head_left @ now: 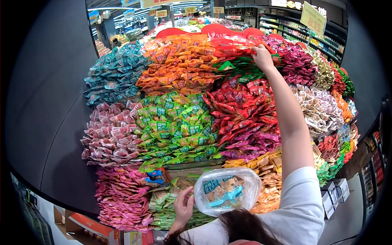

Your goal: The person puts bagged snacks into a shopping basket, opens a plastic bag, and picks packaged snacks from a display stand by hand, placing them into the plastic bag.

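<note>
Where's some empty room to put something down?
There's bare pale floor between the white boxes and shelves. Only a thin strip shows between the green packets and clear bag. All around it, colourful packets crowd tightly together.

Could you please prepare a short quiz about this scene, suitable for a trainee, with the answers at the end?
1. Which hand is nearer to the clear plastic bag?
2. True or false: the teal packets lie to the left of the large heap of orange packets in the picture.
3. The right hand is at packets on the far side of the display. Their colour is: a) white, b) red, c) teal?

Key:
1. The left hand.
2. True.
3. b) red.
</note>
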`<state>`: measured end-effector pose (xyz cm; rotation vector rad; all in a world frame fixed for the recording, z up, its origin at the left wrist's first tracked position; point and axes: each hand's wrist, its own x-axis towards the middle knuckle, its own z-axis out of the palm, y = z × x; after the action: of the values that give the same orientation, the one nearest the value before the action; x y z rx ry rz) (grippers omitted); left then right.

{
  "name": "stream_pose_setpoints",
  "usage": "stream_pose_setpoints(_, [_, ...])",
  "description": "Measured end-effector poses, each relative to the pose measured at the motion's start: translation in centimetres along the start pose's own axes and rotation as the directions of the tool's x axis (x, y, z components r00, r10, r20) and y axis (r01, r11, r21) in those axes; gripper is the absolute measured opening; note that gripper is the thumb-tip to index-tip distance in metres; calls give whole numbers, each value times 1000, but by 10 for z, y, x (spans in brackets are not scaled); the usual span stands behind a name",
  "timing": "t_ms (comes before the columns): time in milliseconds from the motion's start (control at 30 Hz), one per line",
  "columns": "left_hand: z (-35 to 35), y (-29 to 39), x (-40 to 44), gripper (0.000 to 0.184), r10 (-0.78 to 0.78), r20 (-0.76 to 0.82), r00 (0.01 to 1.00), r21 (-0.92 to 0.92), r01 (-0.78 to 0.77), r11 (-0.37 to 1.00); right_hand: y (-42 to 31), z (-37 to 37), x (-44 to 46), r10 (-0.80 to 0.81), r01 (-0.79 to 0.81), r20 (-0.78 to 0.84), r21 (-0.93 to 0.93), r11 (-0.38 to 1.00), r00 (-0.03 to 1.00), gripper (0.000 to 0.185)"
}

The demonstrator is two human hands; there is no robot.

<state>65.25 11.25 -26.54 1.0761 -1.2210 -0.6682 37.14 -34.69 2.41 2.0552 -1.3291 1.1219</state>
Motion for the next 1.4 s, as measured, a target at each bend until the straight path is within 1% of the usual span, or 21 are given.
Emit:
stream_pose_setpoints(233, [0, 5, 2, 30, 16, 5, 1000, 32, -16, 999, 2, 4, 2, -10, 8, -29, -46, 999, 1000, 14])
stream_pose_setpoints(300, [0, 5, 2, 29, 11, 3, 1000, 24, -11, 1000, 0, 6, -3, -102, 85, -123, -134, 987, 987, 12])
stream_pose_setpoints(333, [0, 4, 2, 29, 6, 0, 1000, 16, -6, 1000, -1, 6, -4, -101, 84, -121, -134, 987, 987, 12])
stream_pose_setpoints(367, [0, 6, 1, 29, 4, 2, 1000, 17, -4, 1000, -1, 6, -6, -124, 93, -163, -185, 978, 979, 11])
stream_pose_setpoints(433, [-1, 9, 0, 30, -87, 30, 996, -15, 87, 996, -2, 4, -6, -147, 97, -201, -237, 967, 969, 10])
stream_pose_setpoints(467, [-1, 8, 1, 30, -88, 33, 996, -15, 88, 996, -2, 2, -6, -179, 128, -206, -242, 962, 962, 10])
stream_pose_setpoints(533, [0, 4, 2, 28, 20, -1, 1000, 68, -20, 998, -1, 0, -5, -213, 158, -211, -250, 955, 954, 10])
stream_pose_setpoints(600, [1, 7, 3, 28, 31, 0, 1000, 73, -31, 997, 1, 0, -1, -246, 205, -174, -224, 953, 953, 11])
stream_pose_setpoints(700, [1, 7, 4, 28, 45, 1, 999, 83, -45, 996, 1, 1, 0, -253, 218, -162, -205, 954, 954, 11])
stream_pose_setpoints(800, [0, 7, 3, 28, 42, 1, 999, 81, -42, 996, 4, 6, 4, -195, 180, -104, -139, 974, 975, 9])
stream_pose_setpoints(900, [1, 5, 3, 28, 41, 1, 999, 64, -41, 997, 1, 2, 5, -208, 187, -111, -174, 967, 972, 10])
stream_pose_setpoints(967, [1, 4, 3, 28, 44, 7, 999, 52, -45, 998, 1, -2, 6, -182, 160, -114, -175, 972, 977, 13])
stream_pose_setpoints(1033, [2, 4, 2, 27, 37, -10, 999, 34, -36, 999, 4, -7, 10, -66, 37, -178, -165, 986, 982, 20])
stream_pose_setpoints(1067, [2, 3, 2, 27, 35, 2, 999, 28, -35, 999, 8, -10, 11, -81, 54, -162, -164, 985, 983, 25])
stream_pose_setpoints(1133, [1, 2, 1, 26, 35, -12, 999, 40, -35, 999, 5, -17, 9, -72, 44, -154, -181, 983, 985, 24])
stream_pose_setpoints(1167, [2, 1, -1, 26, 35, 18, 999, 29, -35, 999, -1, -24, 7, -64, 34, -149, -192, 981, 987, 23])
stream_pose_setpoints(1233, [2, -2, -1, 27, 33, -25, 999, 35, -32, 999, -3, -33, 9, -159, 132, -311, -106, 986, 937, 13])
stream_pose_setpoints(1267, [2, 0, -3, 28, -45, -13, 999, -10, 45, 999, -6, -39, 10, -127, 107, -342, -77, 991, 931, 9])
stream_pose_setpoints(1300, [3, -1, -3, 28, -50, 60, 997, -8, 50, 999, -10, -47, 8, -132, 127, -412, -38, 991, 902, 9])
stream_pose_setpoints(1367, [1, -6, -6, 29, -42, -40, 998, 2, 42, 999, -16, -60, 10, -207, 204, -515, -64, 977, 831, 9])
stream_pose_setpoints(1400, [3, -3, -7, 30, -82, -38, 996, -37, 80, 996, -29, -76, 4, -159, 195, -531, 12, 981, 832, 10])
